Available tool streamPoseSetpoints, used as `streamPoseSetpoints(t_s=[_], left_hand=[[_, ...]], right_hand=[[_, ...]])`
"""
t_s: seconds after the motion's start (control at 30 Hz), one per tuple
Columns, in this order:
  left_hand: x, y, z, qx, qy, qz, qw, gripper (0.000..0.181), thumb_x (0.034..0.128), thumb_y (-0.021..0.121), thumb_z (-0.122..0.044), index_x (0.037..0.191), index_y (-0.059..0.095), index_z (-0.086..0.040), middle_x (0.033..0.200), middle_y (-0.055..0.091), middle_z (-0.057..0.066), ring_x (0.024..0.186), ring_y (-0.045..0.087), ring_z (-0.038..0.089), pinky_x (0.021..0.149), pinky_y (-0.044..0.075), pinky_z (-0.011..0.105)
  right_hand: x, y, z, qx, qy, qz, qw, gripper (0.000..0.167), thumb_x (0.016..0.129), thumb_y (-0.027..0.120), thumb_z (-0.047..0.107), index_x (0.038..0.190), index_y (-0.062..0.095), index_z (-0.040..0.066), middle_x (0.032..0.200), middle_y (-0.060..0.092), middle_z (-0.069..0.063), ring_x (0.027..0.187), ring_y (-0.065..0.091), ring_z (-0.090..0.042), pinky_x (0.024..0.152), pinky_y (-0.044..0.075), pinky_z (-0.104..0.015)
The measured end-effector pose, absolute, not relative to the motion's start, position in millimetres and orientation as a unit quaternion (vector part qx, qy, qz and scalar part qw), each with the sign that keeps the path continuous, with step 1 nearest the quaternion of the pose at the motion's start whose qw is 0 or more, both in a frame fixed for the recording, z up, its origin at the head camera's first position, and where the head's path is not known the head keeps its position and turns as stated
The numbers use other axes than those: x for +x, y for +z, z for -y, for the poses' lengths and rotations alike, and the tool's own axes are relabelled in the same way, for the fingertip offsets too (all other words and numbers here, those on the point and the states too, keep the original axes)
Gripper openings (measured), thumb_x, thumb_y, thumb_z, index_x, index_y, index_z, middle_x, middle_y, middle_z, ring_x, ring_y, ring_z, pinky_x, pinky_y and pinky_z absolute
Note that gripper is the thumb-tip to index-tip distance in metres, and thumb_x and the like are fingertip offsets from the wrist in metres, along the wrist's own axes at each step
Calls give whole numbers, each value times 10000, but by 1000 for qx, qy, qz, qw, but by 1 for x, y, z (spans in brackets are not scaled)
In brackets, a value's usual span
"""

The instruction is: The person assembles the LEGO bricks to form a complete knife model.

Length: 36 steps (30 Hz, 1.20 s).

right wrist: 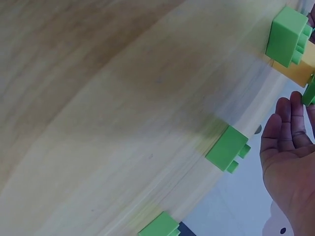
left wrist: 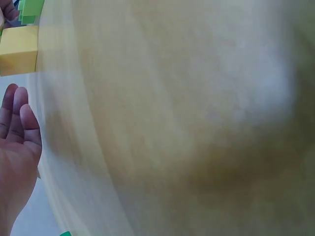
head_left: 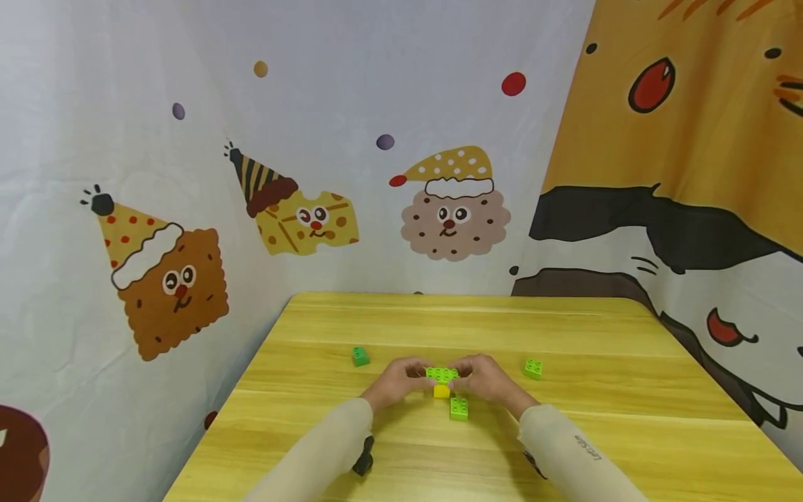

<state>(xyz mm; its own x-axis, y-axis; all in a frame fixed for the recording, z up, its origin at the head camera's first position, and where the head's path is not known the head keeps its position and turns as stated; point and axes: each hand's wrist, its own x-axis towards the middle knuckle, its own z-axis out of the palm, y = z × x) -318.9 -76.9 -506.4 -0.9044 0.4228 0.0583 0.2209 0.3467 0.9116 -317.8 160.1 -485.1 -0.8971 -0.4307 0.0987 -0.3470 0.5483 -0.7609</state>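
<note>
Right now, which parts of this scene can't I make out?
Head: top of the yellow brick, covered by the lime brick.
Left wrist: part of the left hand, cut off by the left edge.
Right wrist: part of the lowest green brick, cut off by the bottom edge.

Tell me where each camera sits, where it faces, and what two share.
Head: on the head, facing forward and down at the table; left hand, right hand and sleeves show.
Left wrist: on that wrist, facing its hand's work; left hand at left edge.
Right wrist: on that wrist, facing its hand's work; right hand at right edge.
Shared: head and left wrist views show the yellow block.
</note>
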Motion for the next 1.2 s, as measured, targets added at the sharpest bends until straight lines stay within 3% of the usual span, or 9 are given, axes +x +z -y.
streamPoseSetpoints(t_s=[0.53,0.9,1.2], left_hand=[[-320,-506,79,195,522,-824,99,306,923,730,-286,1210,699,-185,1005,639,4,925,584,185,779,494,354],[-319,-507,75,209,515,-827,82,301,927,727,-251,1206,694,-145,961,644,8,869,584,183,741,488,312],[-313,-503,73,212,524,-821,81,285,944,705,-207,1213,682,-114,974,654,49,871,583,204,742,480,328]], right_hand=[[-313,-494,-159,-166,-476,-861,71,305,889,765,236,1157,728,94,1050,710,-4,953,634,-166,854,519,-414],[-306,-499,-161,-162,-538,-822,90,400,928,719,187,1279,643,11,1028,694,-88,878,658,-212,728,548,-366],[-300,-499,-158,-148,-536,-827,86,453,934,708,211,1333,607,23,1023,690,-82,870,644,-203,696,533,-372]])
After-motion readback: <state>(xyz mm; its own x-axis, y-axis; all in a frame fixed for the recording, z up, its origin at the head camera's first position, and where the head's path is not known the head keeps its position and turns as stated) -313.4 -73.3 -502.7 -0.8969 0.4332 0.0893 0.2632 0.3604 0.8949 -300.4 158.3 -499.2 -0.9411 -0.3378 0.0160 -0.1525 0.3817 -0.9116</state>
